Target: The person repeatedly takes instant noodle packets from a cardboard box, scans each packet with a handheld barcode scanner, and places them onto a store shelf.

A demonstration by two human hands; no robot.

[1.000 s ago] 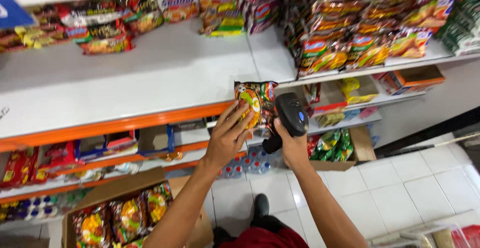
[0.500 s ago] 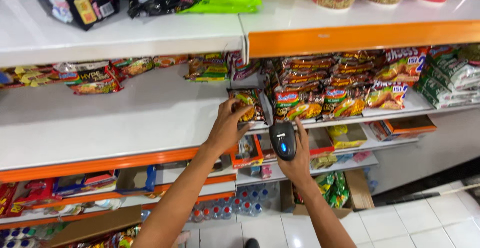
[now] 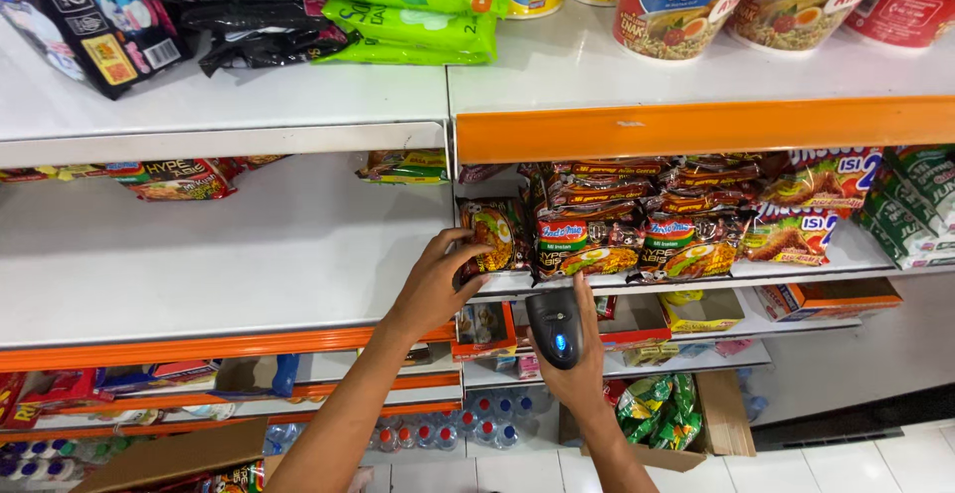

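While the left hand [image 3: 435,289] pinches a glossy crinkled noodle packet [image 3: 490,234], the right hand [image 3: 575,369] wraps a rounded black scanner [image 3: 554,327].

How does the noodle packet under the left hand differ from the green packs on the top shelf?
The noodle packet is dark with an orange dish pictured; the green packs are bright lime. The packet stands on edge at the front of the middle shelf, gripped by the left hand; the green packs lie flat in a stack, untouched. The right hand holds a black scanner just below the packet, far from the green packs. Both are soft plastic bags.
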